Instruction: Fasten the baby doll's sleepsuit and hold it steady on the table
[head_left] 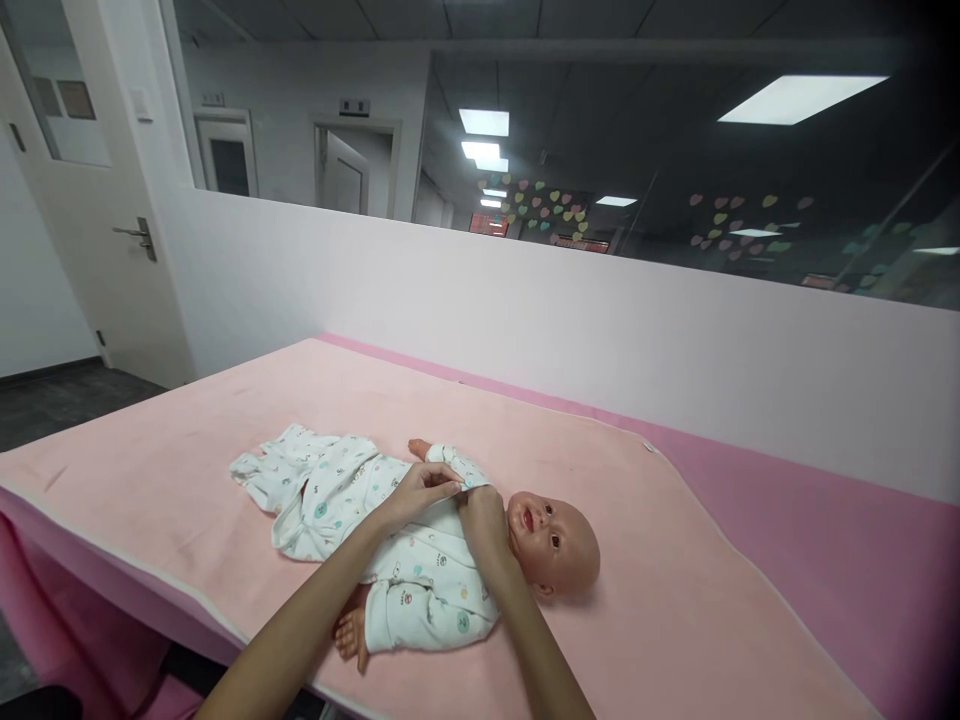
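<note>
A baby doll (556, 545) lies on its back with its bald head to the right. It wears a white printed baby outfit (420, 570) with long sleeves and legs. Over the doll's upper chest, my left hand (421, 492) pinches the edge of the outfit between thumb and fingers. Close beside it, near the doll's neck, my right hand (484, 515) is closed on the same fabric, its fingertips mostly hidden behind the back of the hand. One doll hand sticks out of the near sleeve, the other out of the far sleeve.
A pale pink blanket (660, 620) covers the table, with a darker pink cloth (810, 500) beneath it. Behind rises a white low wall (562, 320) with a window above. A door (112, 200) stands at the far left.
</note>
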